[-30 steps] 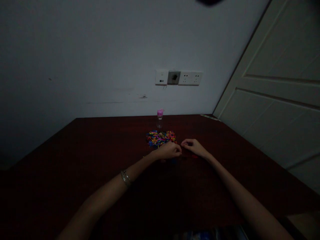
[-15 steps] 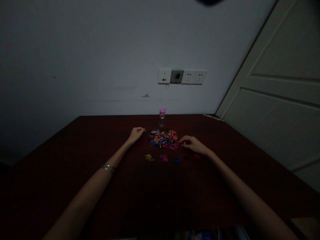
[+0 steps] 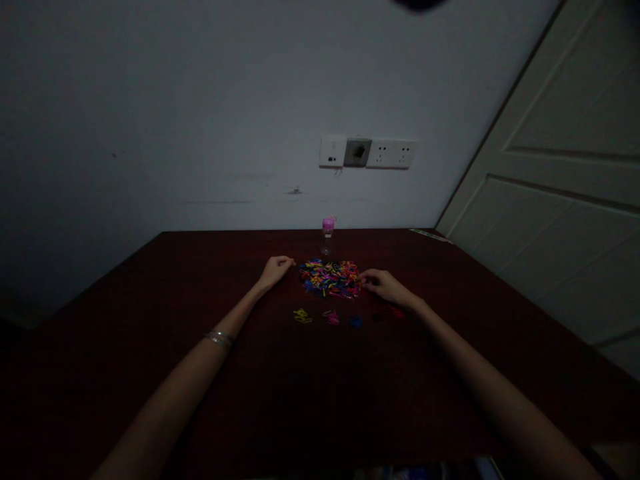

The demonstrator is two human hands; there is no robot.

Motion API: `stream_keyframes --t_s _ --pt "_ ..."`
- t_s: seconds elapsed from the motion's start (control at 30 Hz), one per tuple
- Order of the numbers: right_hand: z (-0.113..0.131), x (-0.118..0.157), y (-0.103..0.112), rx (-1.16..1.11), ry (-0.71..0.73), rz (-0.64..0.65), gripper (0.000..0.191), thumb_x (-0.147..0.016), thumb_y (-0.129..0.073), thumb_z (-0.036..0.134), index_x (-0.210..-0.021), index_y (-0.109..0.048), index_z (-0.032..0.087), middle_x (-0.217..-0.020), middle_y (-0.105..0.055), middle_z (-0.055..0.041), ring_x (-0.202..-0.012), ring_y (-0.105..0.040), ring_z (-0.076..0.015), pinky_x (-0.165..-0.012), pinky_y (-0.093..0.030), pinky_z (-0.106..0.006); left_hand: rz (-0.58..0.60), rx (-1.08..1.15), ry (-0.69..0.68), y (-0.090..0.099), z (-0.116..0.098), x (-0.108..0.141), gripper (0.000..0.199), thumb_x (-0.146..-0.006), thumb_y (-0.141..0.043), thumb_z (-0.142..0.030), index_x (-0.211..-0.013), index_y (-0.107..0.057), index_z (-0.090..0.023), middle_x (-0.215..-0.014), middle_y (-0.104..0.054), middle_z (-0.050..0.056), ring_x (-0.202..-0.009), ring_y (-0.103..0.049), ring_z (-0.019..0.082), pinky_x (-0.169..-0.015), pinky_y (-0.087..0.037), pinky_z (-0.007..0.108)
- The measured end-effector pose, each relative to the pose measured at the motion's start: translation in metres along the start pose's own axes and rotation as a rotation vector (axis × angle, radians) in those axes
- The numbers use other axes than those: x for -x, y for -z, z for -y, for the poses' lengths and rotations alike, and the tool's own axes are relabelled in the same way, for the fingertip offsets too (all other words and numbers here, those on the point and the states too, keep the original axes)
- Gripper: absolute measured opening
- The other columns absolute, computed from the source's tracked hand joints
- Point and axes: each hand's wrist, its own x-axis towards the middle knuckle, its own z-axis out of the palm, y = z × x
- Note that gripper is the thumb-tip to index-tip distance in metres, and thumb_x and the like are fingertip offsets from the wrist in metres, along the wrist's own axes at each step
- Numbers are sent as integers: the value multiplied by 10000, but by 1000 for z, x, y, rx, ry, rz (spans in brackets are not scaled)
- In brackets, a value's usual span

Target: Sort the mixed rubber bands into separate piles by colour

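Note:
A pile of small multicoloured loops, which look like rubber bands [image 3: 330, 279], lies on the dark red table [image 3: 320, 387]. My left hand [image 3: 277, 270] rests on the table just left of the pile, its fingers curled together; whether anything is in them is hidden. At the pile's right edge, the fingertips of my right hand [image 3: 384, 285] are bent in and touch the loops, and what they pinch is too small to make out. Nearer me lie small groups in a row: yellow loops [image 3: 302, 315], pink loops [image 3: 331, 317], blue loops [image 3: 355, 321], dark loops [image 3: 376, 317] and red loops [image 3: 397, 311].
Behind the pile stands a clear bottle [image 3: 327, 245] with a pink cap. Wall sockets [image 3: 390, 154] sit above the table's back edge. A pale panelled door [image 3: 545, 167] is on the right. A thin patterned strip [image 3: 431, 236] lies at the back right corner.
The whole view has shifted slightly, so everything appears a little further right. My right fingers have drawn closer together at the pile's edge. My left hand stays beside the pile.

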Motion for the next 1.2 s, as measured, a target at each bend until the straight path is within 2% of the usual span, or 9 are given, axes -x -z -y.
stream_keyframes --t_s 0.2,0.4,0.6,0.7,0.87,1.0,1.1,1.2 --pt "3 4 4 -63 -15 11 268 -736 -490 239 -958 -597 133 -773 -571 -29 -661 -500 -117 -623 -394 -234 -4 -6 4 1 -2 2 341 -713 -467 -384 -722 -661 -103 -523 -567 9 -558 -490 124 -545 -352 217" --pt "12 20 22 -155 -87 70 328 -728 -519 327 -984 -584 133 -740 -554 -21 -627 -481 -107 -577 -386 -221 -12 -9 -12 2 -5 4 319 -719 -460 -359 -706 -657 -108 -549 -584 15 -589 -510 132 -570 -369 221" --pt "13 39 49 -159 -181 294 291 -673 -546 260 -918 -613 117 -722 -588 -37 -617 -505 -118 -565 -391 -227 13 -5 -24 1 -8 5 290 -716 -466 -336 -690 -648 -111 -528 -572 6 -573 -511 127 -557 -371 216" --pt "13 43 59 -176 -236 365 331 -629 -573 240 -936 -616 126 -760 -607 -43 -625 -522 -124 -570 -402 -229 22 -6 -37 1 -8 6 276 -713 -468 -321 -684 -646 -111 -525 -570 3 -566 -510 123 -544 -371 210" --pt "11 38 62 -170 -236 324 355 -641 -560 239 -975 -602 127 -848 -606 -59 -689 -534 -129 -597 -412 -223 50 -17 -48 -2 -3 3 260 -696 -482 -303 -712 -650 -104 -595 -598 17 -596 -516 126 -535 -370 201" --pt "13 23 53 -145 -174 236 322 -683 -536 269 -955 -607 112 -775 -599 -48 -673 -521 -127 -608 -404 -231 153 -61 -83 -4 -11 3 265 -685 -500 -307 -735 -651 -94 -591 -575 9 -546 -472 100 -501 -335 187" --pt "15 11 40 -142 -139 208 309 -696 -530 293 -928 -614 107 -752 -595 -42 -661 -514 -125 -605 -401 -234 305 -128 -134 -3 -29 7 252 -676 -520 -305 -732 -655 -100 -513 -498 -23 -481 -390 72 -461 -276 177" --pt "16 1 26 -160 -101 197 296 -706 -515 288 -916 -614 105 -750 -593 -39 -666 -516 -124 -615 -402 -235 496 -183 -199 -1 -49 12 225 -675 -530 -277 -756 -659 -111 -542 -497 -24 -494 -386 65 -472 -272 173"
